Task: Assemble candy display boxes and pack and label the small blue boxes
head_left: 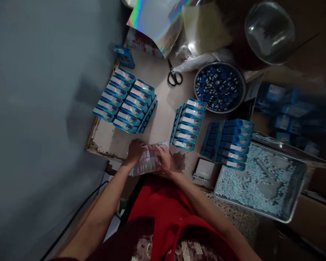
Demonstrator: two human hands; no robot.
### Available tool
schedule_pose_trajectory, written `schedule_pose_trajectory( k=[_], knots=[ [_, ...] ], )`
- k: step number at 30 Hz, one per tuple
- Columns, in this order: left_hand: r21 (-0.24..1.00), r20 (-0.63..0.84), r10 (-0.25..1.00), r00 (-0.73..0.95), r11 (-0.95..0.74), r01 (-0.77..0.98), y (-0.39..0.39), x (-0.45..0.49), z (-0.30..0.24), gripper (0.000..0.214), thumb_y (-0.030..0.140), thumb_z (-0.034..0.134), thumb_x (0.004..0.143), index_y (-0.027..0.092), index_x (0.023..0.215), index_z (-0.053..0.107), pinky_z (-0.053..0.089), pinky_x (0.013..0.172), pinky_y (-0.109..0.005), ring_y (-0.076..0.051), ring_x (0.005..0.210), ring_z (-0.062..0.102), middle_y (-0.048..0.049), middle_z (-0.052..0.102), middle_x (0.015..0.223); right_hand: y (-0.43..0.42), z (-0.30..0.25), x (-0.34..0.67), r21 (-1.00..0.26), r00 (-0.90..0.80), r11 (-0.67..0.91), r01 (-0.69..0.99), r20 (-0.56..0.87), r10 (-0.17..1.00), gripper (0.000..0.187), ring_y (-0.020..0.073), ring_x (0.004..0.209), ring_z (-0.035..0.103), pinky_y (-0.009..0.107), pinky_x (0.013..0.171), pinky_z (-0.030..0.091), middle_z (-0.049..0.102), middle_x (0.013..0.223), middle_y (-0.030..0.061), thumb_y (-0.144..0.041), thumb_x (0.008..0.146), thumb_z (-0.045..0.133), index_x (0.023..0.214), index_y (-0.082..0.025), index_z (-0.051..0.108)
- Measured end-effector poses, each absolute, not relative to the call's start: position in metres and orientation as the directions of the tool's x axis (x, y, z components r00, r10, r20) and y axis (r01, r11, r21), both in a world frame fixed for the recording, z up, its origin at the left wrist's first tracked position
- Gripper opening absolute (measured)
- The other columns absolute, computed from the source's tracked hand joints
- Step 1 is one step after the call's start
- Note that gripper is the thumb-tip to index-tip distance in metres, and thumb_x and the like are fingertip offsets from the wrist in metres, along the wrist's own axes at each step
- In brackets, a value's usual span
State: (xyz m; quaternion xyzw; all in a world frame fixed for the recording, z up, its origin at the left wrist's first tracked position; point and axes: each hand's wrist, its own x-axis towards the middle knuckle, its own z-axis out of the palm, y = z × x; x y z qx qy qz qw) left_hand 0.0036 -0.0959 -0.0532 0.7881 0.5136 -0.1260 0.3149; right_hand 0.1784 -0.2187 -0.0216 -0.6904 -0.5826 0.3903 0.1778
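Note:
Close to my body, at the table's near edge, both hands are on a shiny, pale sheet [147,164] with rows of pinkish printed patches, which looks like a label sheet. My left hand [136,152] is closed at its upper left side, fingers curled. My right hand [165,158] grips the right side, with fingertips over the printed face. Beyond my left hand stand two rows of slim blue boxes [129,110], most with a pale strip on top. A shorter row of such boxes [189,125] stands ahead of my right hand.
Scissors [174,77] lie beside a round bowl [197,90] of blue-and-white caps. Right of me are a blue box group [226,143], a small white scale [204,169] and a metal tray [297,197] of pale blue pieces. A wall [38,108] bounds the left.

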Motion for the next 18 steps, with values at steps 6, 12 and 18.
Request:
schedule_pose_trajectory(
  k=[6,12,18],
  knots=[
    [0.463,-0.573,0.659,0.487,-0.230,0.856,-0.089,-0.003,-0.046,0.024,0.032,0.054,0.093,0.021,0.093,0.076,0.043,0.084,-0.032,-0.024,0.097,0.064,-0.0092,0.074,0.101,-0.192,-0.033,0.157,-0.509,-0.064,-0.082,0.857,-0.262,0.963,0.048,0.0298,0.116,0.051,0.043,0.103,0.044,0.055,0.145,0.0162,-0.016,0.102,0.038,0.149,-0.010,0.046],
    [0.473,-0.617,0.629,0.472,-0.183,0.862,-0.084,0.002,-0.044,0.027,0.036,0.055,0.093,0.020,0.095,0.076,0.043,0.078,-0.029,-0.022,0.094,0.067,-0.0075,0.076,0.102,-0.201,-0.055,0.143,-0.435,-0.048,-0.046,0.899,-0.203,0.978,0.048,0.0310,0.123,0.050,0.046,0.104,0.044,0.052,0.149,0.0173,-0.015,0.099,0.044,0.147,-0.012,0.048],
    [0.446,-0.646,0.621,0.444,-0.165,0.880,-0.083,0.002,-0.046,0.027,0.034,0.055,0.092,0.019,0.094,0.077,0.043,0.074,-0.029,-0.022,0.089,0.068,-0.0083,0.077,0.098,-0.228,-0.056,0.137,-0.451,-0.060,-0.026,0.892,-0.175,0.983,0.053,0.0305,0.134,0.045,0.045,0.109,0.037,0.048,0.154,0.0155,-0.011,0.097,0.044,0.150,-0.012,0.045]
  ],
)
